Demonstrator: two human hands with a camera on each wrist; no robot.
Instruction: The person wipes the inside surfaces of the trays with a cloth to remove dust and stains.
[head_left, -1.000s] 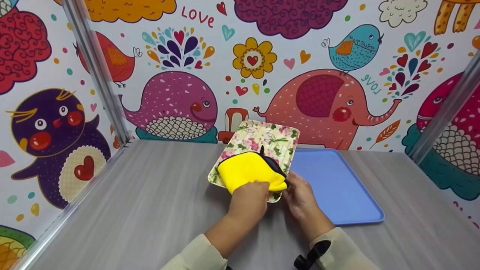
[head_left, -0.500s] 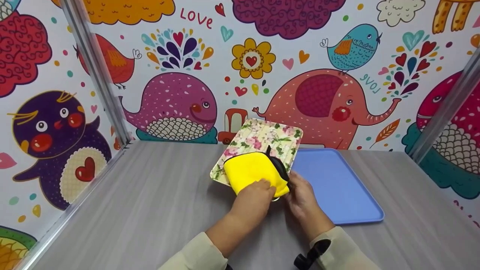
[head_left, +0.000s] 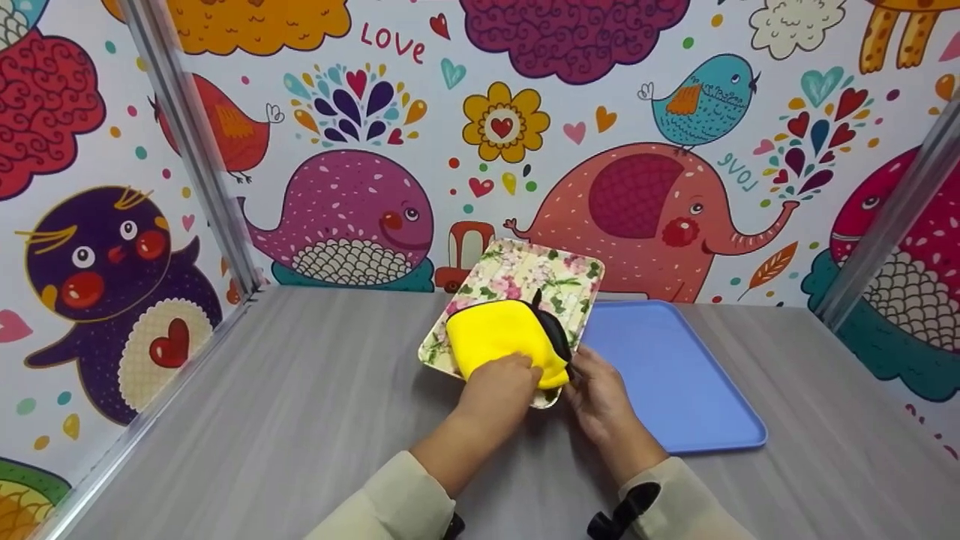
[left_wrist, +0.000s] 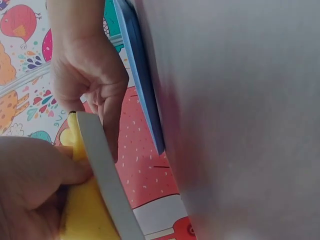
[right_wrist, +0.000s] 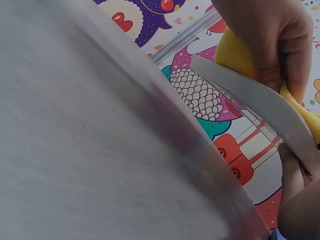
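Observation:
A tray with a floral print [head_left: 577, 274] is held tilted above the table in the head view. My right hand [head_left: 604, 394] grips its right edge, with the thumb near the rim and the other fingers behind it. Over the lower half of the tray lies a yellow cloth [head_left: 495, 330] with a black edging and a black side. My left hand [head_left: 499, 397] pinches the cloth with bent fingers against the tray face. In the right wrist view the tray [right_wrist: 270, 107] shows its pale underside, and the cloth [right_wrist: 235, 55] bunches under the left fingers.
A blue tray [head_left: 690, 375] lies flat on the grey wooden table [head_left: 300, 390], right of the floral tray and partly behind the right hand. Printed cartoon walls [head_left: 360, 217] with metal corner posts [head_left: 191, 150] enclose the table at the back and sides.
The floral tray and cloth have shifted slightly right since a second ago. The left hand and cloth moved a little down, then slightly up and left. The right hand keeps its hold.

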